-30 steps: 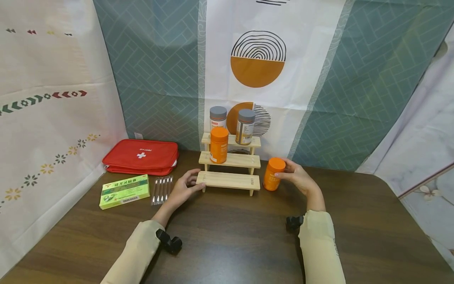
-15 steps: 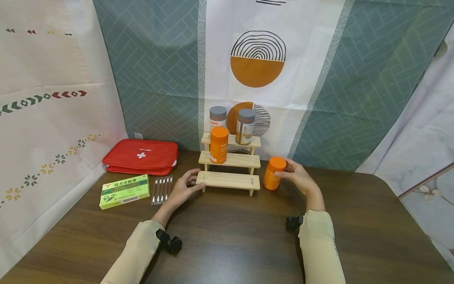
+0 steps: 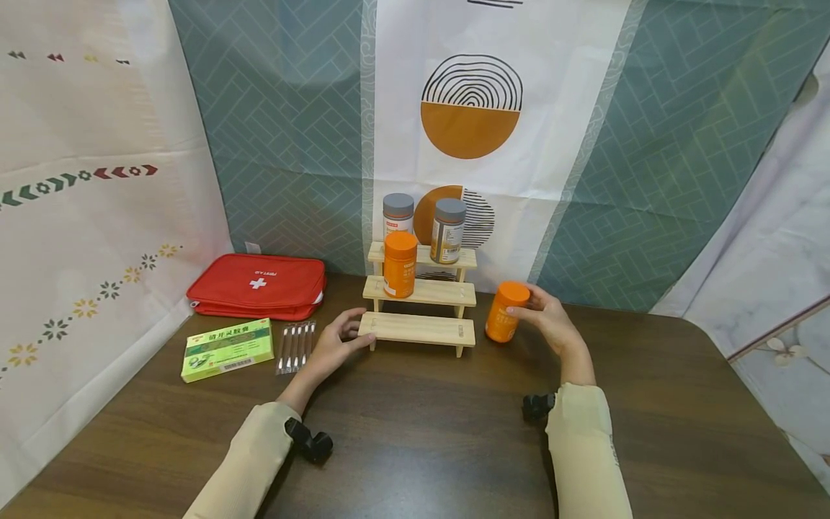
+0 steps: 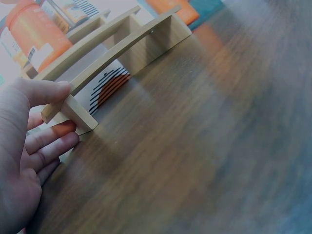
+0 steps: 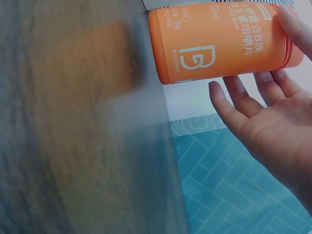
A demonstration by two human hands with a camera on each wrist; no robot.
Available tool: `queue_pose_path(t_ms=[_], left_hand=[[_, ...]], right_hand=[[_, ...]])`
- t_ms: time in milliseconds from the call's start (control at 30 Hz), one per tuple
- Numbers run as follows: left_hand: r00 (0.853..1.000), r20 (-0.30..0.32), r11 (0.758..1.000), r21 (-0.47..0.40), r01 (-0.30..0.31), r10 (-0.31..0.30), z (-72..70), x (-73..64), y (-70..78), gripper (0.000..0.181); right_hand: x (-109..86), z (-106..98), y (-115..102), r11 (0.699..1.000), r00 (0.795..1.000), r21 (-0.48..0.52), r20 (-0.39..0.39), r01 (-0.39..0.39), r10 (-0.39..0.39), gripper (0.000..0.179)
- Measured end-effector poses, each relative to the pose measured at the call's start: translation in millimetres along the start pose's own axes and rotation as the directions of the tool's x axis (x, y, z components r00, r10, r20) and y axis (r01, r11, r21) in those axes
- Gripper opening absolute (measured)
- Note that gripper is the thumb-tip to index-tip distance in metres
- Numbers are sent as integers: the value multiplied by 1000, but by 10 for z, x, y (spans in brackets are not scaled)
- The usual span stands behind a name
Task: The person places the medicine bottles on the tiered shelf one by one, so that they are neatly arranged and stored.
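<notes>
My right hand [image 3: 550,322] holds an orange pill bottle [image 3: 507,312], thumb on its near side and fingers behind, to the right of a three-step wooden shelf [image 3: 417,329]. In the right wrist view the bottle [image 5: 214,43] shows its printed label, and a gap separates its base from its reflection in the table. At the shelf's left end, my left hand [image 3: 333,346] grips the lowest step, with the thumb [image 4: 51,92] on top and fingers by the leg. A second orange bottle [image 3: 399,268] stands on the middle step. Two grey-lidded bottles, one [image 3: 448,232] at right, occupy the top step.
Left of the shelf lie a red first-aid pouch [image 3: 257,287], a green medicine box [image 3: 228,350] and a clear packet of cotton swabs [image 3: 296,347]. Patterned cloth [image 3: 311,144] hangs right behind the table [image 3: 428,432].
The orange bottle in my right hand has moved slightly up and to the right, away from the shelf. My left hand has stayed at the lowest step.
</notes>
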State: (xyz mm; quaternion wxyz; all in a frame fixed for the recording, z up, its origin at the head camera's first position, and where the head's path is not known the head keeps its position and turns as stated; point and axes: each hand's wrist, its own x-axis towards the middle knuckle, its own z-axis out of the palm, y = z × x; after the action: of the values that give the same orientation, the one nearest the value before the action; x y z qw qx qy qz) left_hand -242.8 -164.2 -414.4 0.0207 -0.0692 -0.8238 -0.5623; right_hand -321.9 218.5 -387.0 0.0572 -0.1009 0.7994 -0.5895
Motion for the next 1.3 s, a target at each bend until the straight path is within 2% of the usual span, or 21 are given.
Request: queue_pose_path(t_ms=[433,633,833,1133,1300], left_hand=[[1000,2,1000,-2,-6,6,0,-2,-6,58],[1000,2,1000,-4,-9,9,2,0,-14,58],[1000,-1,1000,0,-17,17,4,3,-14,58],[1000,-6,1000,1,-13,13,1,16,-31,58],[1000,-12,1000,0,-16,16,7,13,-26,58]], right_hand=[[-64,4,-164,994,995,95,-87,58,-50,65],[-102,-2,-300,989,986,128,-154,76,-56,69],[-110,24,-424,979,975,155,-200,133,-101,66],[-114,196,-641,948,943,201,-276,246,-186,62],[-85,353,-715,934,939,231,-278,273,-205,62]])
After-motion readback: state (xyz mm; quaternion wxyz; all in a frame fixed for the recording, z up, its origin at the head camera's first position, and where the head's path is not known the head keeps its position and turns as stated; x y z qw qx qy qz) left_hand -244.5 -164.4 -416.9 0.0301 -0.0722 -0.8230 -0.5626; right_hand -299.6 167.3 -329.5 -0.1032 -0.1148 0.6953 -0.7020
